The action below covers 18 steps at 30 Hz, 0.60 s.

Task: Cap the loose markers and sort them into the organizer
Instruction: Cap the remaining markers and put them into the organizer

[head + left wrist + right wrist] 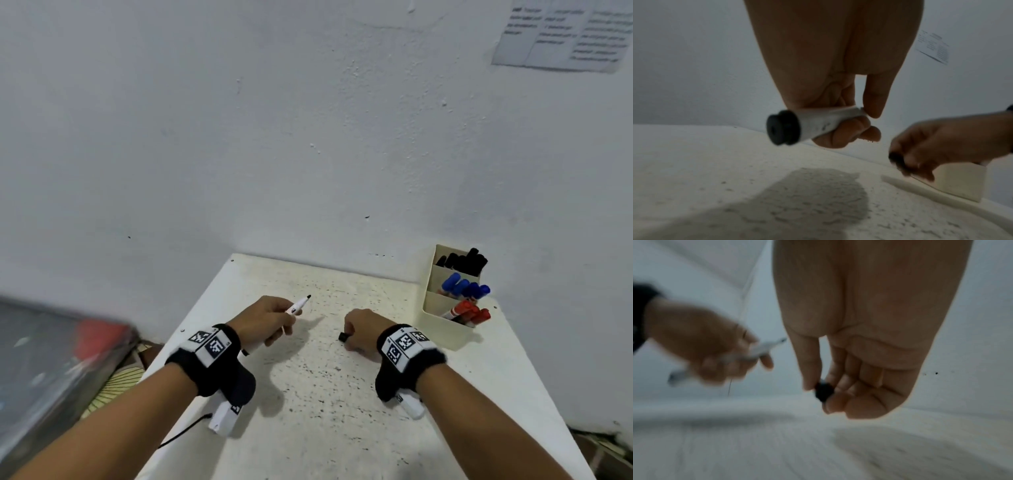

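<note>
A white counter (342, 394), speckled with dark flecks, stands pushed into the corner of a room with plain white walls (239, 137). A printed sheet (561, 34) is fixed high on the wall to the right; its text is too blurred to read. At the counter's far right sits a cream organizer (442, 329) with three compartments: black-capped markers (462, 262) in the farthest, blue-capped markers (466, 287) in the middle, red-capped markers (467, 313) in the nearest.

The left hand (265, 317) grips a white marker (297, 305) above the counter, fingers curled round the barrel, the bare black tip pointing away and to the right. The right hand (363, 330) pinches a black cap (343, 336) between thumb and fingertips, near the marker but apart from it. Both wrists wear black bands with square coded tags.

The left wrist view alone shows the marker's black butt end (782, 127) and faint grey marks on the barrel, illegible. The right wrist view, heavily blurred, shows the cap (824, 391) held at the fingertips from below. Only the head view shows the organizer's contents, and a blurred dark and red object (61, 349) to the left of the counter.
</note>
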{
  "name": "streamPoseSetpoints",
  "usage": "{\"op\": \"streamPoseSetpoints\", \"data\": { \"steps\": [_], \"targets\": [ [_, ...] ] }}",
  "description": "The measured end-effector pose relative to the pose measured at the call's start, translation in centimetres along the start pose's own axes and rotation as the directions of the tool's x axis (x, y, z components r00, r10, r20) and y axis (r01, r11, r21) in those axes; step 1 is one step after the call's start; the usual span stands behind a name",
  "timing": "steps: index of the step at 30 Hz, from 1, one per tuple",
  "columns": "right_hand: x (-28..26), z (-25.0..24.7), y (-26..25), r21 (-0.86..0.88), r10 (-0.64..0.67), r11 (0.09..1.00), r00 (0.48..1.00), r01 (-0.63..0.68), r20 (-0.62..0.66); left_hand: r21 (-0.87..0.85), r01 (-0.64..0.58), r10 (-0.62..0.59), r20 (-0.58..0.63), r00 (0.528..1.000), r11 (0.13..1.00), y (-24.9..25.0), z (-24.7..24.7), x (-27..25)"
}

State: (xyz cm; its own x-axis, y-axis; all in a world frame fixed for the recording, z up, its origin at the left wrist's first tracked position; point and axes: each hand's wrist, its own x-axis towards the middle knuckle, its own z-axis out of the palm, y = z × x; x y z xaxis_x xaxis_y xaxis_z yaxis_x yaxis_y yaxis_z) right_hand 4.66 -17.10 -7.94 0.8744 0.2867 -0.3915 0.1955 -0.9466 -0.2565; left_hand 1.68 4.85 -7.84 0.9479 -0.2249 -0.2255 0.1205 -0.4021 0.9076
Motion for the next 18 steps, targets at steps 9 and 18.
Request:
{"op": "streamPoseSetpoints", "data": {
  "steps": [9,18],
  "targets": [
    [-2.0,-1.7,-2.4,0.937,0.095,0.238,0.954,0.255,-0.284,0.05,-0.072,0.07,0.043,0.997,0.996,-0.7,-0.4,-0.4],
    [-2.2,0.0,-4.3,0.954,0.13,0.098,0.947,0.284,-0.295,0.028,-0.144,0.145,-0.014,0.989,0.989,0.3,0.5,-0.3]
  ]
}}
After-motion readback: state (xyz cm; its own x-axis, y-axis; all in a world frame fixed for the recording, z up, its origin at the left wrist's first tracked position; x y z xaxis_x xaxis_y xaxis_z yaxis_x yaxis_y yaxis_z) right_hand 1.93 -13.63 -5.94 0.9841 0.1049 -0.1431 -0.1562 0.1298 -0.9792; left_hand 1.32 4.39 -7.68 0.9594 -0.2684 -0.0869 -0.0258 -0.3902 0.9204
